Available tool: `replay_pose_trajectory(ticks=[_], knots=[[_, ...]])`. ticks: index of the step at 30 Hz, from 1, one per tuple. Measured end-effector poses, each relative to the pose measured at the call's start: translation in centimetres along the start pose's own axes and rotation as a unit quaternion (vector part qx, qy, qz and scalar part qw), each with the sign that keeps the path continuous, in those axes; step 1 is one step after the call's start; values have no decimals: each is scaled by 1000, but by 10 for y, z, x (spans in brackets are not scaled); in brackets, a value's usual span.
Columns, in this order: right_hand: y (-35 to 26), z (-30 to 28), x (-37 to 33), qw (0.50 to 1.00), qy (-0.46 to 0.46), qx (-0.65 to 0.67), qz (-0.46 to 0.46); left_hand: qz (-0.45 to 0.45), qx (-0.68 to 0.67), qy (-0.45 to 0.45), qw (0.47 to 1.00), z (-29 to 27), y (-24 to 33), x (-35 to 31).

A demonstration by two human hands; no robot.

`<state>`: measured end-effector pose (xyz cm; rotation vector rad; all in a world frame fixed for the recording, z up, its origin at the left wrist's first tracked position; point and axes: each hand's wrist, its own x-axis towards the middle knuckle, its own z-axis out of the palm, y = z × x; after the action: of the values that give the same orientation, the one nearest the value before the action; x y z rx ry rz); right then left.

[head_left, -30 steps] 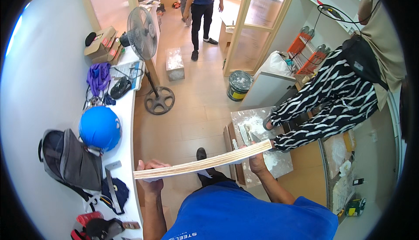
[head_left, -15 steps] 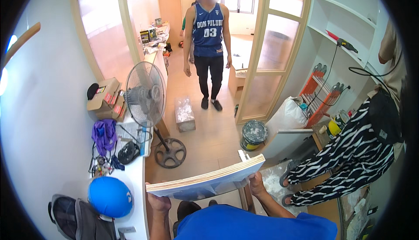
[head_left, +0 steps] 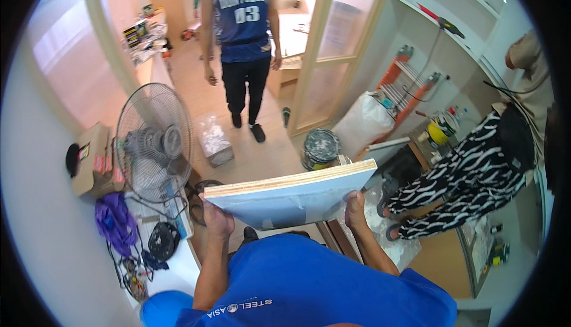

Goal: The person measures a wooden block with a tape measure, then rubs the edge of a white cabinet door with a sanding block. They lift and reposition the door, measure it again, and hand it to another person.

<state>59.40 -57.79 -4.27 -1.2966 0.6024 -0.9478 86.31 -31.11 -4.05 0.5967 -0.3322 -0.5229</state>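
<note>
Just right of the standing fan [head_left: 156,142], a plywood panel [head_left: 289,194] with a pale blue face is held up chest-high, tilted toward the wearer. Beyond the panel stands a person in a blue jersey [head_left: 242,14]. Behind its top edge sits a paint bucket [head_left: 320,148]. Left hand [head_left: 217,220] grips its lower left corner; right hand [head_left: 355,210] clasps its lower right edge.

Holding a flat plywood board [head_left: 291,195] up at chest height — left hand [head_left: 217,220] gripping its left end from below, right hand [head_left: 355,207] under the right end. Board tilted, pale blue underside facing the camera, layered edge on top. Beyond it a pedestal fan [head_left: 154,142], a paint bucket [head_left: 321,147] — and a person in a blue jersey [head_left: 242,23] standing on the floor.
</note>
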Motion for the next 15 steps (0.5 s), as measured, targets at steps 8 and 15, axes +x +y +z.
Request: replay_pose_trajectory(ticks=[8, 15], knots=[[4, 26, 33, 995, 95, -17, -9, -6, 26, -119, 992, 22, -9, 132], [20, 31, 91, 991, 136, 0, -12, -21, 87, -69, 994, 53, -29, 212]])
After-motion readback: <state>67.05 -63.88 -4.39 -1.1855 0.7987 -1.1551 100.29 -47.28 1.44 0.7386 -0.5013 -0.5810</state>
